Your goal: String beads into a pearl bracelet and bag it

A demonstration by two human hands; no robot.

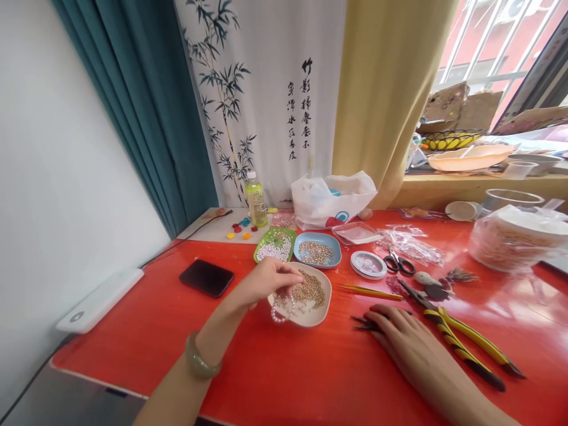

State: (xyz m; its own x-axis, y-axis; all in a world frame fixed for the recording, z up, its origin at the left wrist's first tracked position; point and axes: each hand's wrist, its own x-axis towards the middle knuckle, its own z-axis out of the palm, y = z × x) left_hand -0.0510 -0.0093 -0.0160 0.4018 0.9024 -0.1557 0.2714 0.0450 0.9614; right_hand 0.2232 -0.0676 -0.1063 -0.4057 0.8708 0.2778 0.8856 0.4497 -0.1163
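Note:
My left hand (277, 278) pinches a loop of pale pink pearl beads (279, 319). The loop hangs over the near left part of a white dish (326, 307) that holds small gold beads (313, 290). On the table to the right, my right hand (397, 325) rests palm down with its fingers curled over a small dark tool (361, 323). Two slim dark tips of this tool stick out to the left; the rest is hidden under the hand. Yellow tweezers (370, 291) lie just beyond my right fingers. Long-nose pliers (457, 331) with yellow and black handles are right of that hand.
Behind the white dish stand a green dish (261, 251) of white beads and a blue dish (299, 239) of gold beads. Black scissors (399, 263) and a spool (368, 264) lie farther right. A phone (206, 278) is at left, a bottle (256, 201) at the back.

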